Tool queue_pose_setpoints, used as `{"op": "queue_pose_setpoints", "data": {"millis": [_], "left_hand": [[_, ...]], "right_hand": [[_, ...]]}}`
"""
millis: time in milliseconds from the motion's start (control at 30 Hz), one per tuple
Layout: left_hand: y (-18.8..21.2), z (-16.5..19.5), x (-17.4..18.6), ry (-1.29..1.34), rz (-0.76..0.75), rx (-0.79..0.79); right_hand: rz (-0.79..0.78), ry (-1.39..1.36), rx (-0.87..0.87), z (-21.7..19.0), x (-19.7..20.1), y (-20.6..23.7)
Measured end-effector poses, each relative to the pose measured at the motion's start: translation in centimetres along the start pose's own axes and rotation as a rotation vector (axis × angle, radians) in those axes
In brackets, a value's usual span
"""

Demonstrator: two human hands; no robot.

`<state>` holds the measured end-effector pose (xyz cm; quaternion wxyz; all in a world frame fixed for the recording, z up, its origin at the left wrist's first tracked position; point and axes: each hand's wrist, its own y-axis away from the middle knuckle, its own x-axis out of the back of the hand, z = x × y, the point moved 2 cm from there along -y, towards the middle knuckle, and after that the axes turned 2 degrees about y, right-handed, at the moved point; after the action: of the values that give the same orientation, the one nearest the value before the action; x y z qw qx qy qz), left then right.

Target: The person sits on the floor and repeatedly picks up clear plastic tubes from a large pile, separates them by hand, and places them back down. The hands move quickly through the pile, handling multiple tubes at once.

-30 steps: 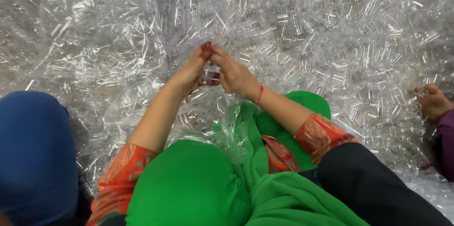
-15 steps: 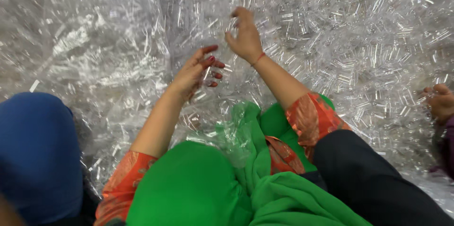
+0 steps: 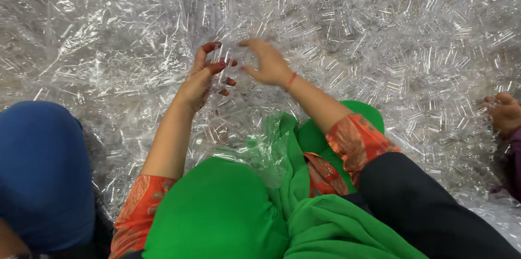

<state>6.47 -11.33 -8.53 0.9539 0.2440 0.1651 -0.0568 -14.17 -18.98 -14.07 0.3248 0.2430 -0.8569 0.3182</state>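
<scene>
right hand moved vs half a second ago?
Yes. The right hand has dropped back from its reach into the pile of clear tubes, toward the left hand and nearer the green lap.

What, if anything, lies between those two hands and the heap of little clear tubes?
Nothing visible does. The left hand and right hand are already at the heap of small clear glass tubes; the crinkled clear plastic sheet lies to the left.

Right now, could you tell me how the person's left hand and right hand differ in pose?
The left hand stands edge-on with its fingers curled, red nails showing; the right hand lies palm down, fingers spread forward. The right wrist carries a thin red band; the left wrist is bare. Both hover close together over the heap of small clear plastic tubes.
</scene>
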Motion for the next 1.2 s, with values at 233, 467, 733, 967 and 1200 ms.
{"op": "queue_pose_setpoints", "data": {"millis": [233, 467, 733, 967, 1200], "left_hand": [[0.0, 0.3, -1.0, -0.082, -0.056, -0.061], [0.8, 1.1, -6.2, -0.353, -0.299, -0.151], [2.6, 0.8, -7.5, -0.384, -0.369, -0.052], [2.2, 0.3, -6.8, -0.277, -0.294, -0.03], [2.0, 0.4, -4.6, -0.161, -0.153, -0.183]], "right_hand": [[-0.095, -0.1, -0.319, -3.2, 1.7, 0.0], [0.318, -1.055, -0.398, -3.0, 6.4, 2.4], [0.037, -0.811, -0.38, -3.0, 7.5, 5.6], [0.122, -1.132, -0.379, -4.5, 4.2, 6.2], [-0.222, 0.127, -0.338, -3.0, 1.0, 6.1]]}}
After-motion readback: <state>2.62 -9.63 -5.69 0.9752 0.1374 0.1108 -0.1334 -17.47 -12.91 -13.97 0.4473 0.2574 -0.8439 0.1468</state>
